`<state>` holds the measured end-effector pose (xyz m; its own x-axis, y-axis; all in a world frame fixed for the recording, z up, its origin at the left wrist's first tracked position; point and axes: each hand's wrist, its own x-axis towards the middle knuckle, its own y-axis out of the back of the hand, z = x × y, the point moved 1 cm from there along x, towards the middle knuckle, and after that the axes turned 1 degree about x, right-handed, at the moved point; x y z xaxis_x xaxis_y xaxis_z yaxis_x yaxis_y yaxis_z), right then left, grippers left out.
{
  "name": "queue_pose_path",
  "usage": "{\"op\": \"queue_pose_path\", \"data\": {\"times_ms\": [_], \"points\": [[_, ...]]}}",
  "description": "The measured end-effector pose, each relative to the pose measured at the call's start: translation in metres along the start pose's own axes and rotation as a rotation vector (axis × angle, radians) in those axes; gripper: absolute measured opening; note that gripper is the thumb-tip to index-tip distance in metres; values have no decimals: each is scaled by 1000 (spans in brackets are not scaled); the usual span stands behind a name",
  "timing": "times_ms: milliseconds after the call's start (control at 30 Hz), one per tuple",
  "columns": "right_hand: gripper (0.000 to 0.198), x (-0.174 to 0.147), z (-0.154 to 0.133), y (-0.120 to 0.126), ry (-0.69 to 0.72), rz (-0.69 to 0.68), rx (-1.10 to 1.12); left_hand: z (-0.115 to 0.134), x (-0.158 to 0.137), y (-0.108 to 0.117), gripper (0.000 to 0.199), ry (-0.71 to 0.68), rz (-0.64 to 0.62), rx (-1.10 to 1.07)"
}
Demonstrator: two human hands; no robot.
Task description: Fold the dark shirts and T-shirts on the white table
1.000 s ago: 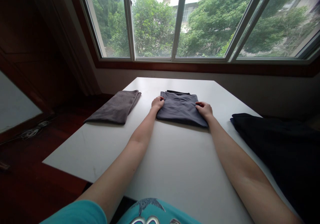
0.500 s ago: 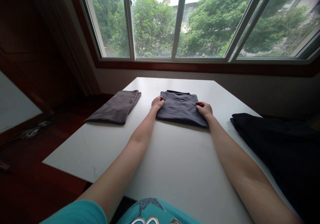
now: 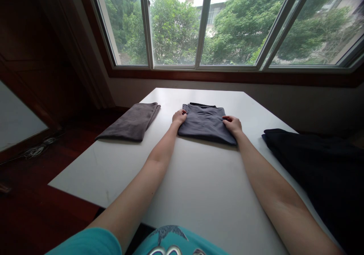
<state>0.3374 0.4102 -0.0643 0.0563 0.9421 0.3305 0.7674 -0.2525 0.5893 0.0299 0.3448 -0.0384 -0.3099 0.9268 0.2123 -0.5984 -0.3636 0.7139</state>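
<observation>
There's the grey cloth [image 3: 203, 125], folded square mid-table, looking soft, light, probably floppy; the side edges seem the sensible hold, and left hand [image 3: 179, 116] and right hand [image 3: 232, 124] pinch them. Smooth white table [image 3: 199, 186] beneath; matte brown cloth [image 3: 127, 123] leftward, dark cloth [image 3: 318, 164] right.

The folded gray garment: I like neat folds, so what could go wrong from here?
The left hand and the right hand are at opposite sides of the folded gray garment, so an uneven tug might skew its layers. The folded brownish-gray garment lies along the left edge of the white table; a bump could slide it off.
</observation>
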Motion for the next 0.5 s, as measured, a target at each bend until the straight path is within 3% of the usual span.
{"op": "queue_pose_path", "data": {"times_ms": [333, 500], "points": [[35, 0, -1, 1, -9, -16, -9, 1, -1, 1, 25, 1, -4, -6], [37, -3, -9, 0, -16, -91, -196, 1, -2, 2, 26, -2, -10, -8]]}}
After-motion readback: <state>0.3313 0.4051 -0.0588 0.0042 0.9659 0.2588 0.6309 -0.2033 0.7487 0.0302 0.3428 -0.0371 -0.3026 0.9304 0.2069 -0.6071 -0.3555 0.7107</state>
